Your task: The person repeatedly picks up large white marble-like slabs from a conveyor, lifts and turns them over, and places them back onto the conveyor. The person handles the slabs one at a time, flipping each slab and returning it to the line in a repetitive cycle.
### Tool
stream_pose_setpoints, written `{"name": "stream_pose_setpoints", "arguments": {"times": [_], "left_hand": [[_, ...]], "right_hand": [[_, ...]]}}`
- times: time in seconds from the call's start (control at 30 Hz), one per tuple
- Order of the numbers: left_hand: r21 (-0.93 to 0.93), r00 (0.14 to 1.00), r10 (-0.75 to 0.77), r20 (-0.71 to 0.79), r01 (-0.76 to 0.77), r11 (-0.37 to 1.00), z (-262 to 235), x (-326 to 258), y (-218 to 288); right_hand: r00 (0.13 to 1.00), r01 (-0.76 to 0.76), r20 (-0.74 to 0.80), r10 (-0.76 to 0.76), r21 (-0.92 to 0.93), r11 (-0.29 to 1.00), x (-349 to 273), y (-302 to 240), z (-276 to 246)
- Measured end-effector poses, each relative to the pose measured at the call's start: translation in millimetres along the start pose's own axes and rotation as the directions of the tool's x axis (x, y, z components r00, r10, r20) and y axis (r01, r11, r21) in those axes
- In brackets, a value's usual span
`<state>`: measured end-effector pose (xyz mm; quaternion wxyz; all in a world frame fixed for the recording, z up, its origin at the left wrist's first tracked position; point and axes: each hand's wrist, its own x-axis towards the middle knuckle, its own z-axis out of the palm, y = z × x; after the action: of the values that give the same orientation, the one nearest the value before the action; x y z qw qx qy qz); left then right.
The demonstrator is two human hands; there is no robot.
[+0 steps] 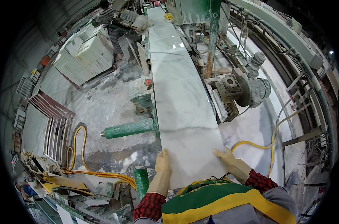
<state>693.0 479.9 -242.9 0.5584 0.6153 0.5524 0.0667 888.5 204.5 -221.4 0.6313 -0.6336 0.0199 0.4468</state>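
Head view: we've got the long marble slab (182,97) lying centre frame on the machine bed (149,100). Left hand (162,170) & right hand (229,160), gloved, fingers flat, clasp its near-end edges. Feed looks barely begun; most remains.

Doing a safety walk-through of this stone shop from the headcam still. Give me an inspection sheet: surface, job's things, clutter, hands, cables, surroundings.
Surface: green machine bed, wet and dusty.
Job's things: long white marble slab with grey veins, lying lengthwise along the bed.
Clutter: stone offcuts and debris at lower left.
Hands: gloved left hand grips the slab's near left edge; gloved right hand grips its near right edge.
Cables: yellow hose looped on the floor; another yellow hose on the right.
Surroundings: electric motor, stacked white tiles, a person far off.
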Motion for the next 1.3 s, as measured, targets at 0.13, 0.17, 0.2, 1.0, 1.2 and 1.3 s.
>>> {"name": "stream_pose_setpoints", "arguments": {"times": [0.13,0.17,0.2,1.0,1.2,1.3], "left_hand": [[0.112,0.998,-0.063,0.002,0.062,0.992,-4,-20,37],[0.104,0.999,-0.051,-0.008,0.052,0.993,-4,-17,34],[0.097,0.999,-0.040,-0.017,0.041,0.994,-3,-11,26],[-0.378,0.825,-0.142,0.547,0.395,0.837,-33,-28,-13],[-0.528,0.799,-0.387,0.460,0.596,0.605,-42,-102,-19],[-0.646,0.877,-0.323,0.356,0.481,0.593,-25,-100,-43]], "right_hand": [[0.999,0.029,-0.021,-0.029,-0.001,1.000,6,1,0],[1.000,0.006,-0.026,-0.006,0.006,1.000,5,-2,2],[0.999,-0.017,-0.031,0.017,0.014,1.000,3,-7,5],[0.999,0.040,0.015,-0.039,-0.146,0.988,29,-21,-7],[0.998,-0.017,-0.058,0.007,-0.171,0.985,25,-27,6],[0.995,-0.082,-0.063,0.073,-0.149,0.986,8,-51,25]]}}
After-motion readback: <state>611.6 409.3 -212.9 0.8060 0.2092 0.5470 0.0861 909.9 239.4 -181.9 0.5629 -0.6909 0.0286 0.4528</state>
